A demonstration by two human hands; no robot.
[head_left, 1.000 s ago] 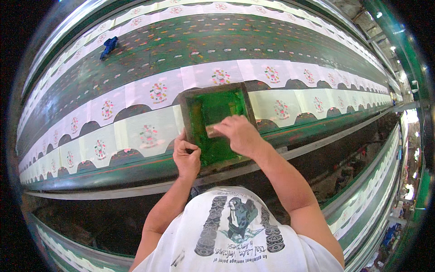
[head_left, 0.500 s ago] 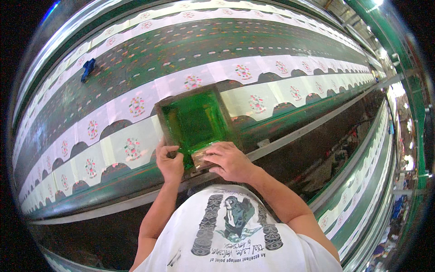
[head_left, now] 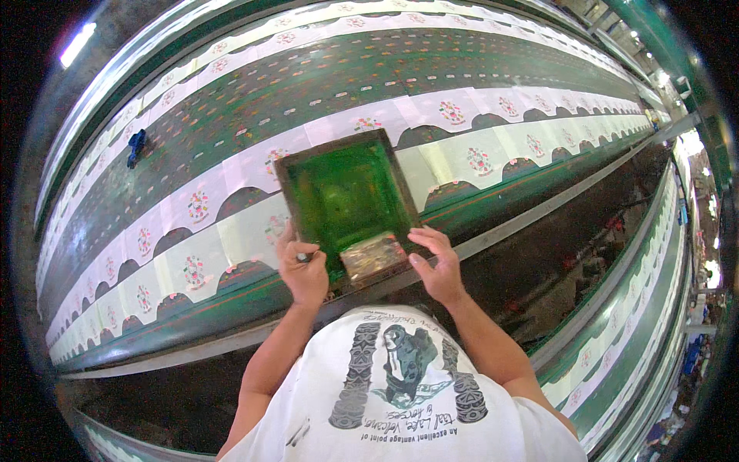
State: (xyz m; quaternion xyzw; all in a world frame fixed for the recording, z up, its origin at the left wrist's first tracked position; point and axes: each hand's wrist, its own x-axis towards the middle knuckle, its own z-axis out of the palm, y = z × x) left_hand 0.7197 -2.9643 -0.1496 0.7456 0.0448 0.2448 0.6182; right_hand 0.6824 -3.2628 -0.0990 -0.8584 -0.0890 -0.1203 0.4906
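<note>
A square screen-printing frame [head_left: 399,179] with green mesh lies tilted over the near strip of white cloth pieces [head_left: 242,223]. At its near end, inside the rim, rests a pale brownish, stained block [head_left: 373,258], perhaps a squeegee. My left hand [head_left: 305,276] has its fingers curled at the frame's near left side; a small dark thing shows between finger and thumb, too small to name. My right hand [head_left: 439,266] grips the near right edge, thumb and fingers on the rim. One round, colourful floral print [head_left: 277,227] shows just left of the frame, partly covered.
A long green printing table [head_left: 308,73] carries several rows of white cloth pieces with floral prints. Far left lies a crumpled blue cloth [head_left: 136,146]. A metal rail [head_left: 531,227] runs along the near edge. Another cloth-covered table [head_left: 616,339] stands at the right.
The frame has shifted right along the cloth strip, and a print now shows at its left. My right hand has left the block for the frame's right edge. The view has turned slightly.
</note>
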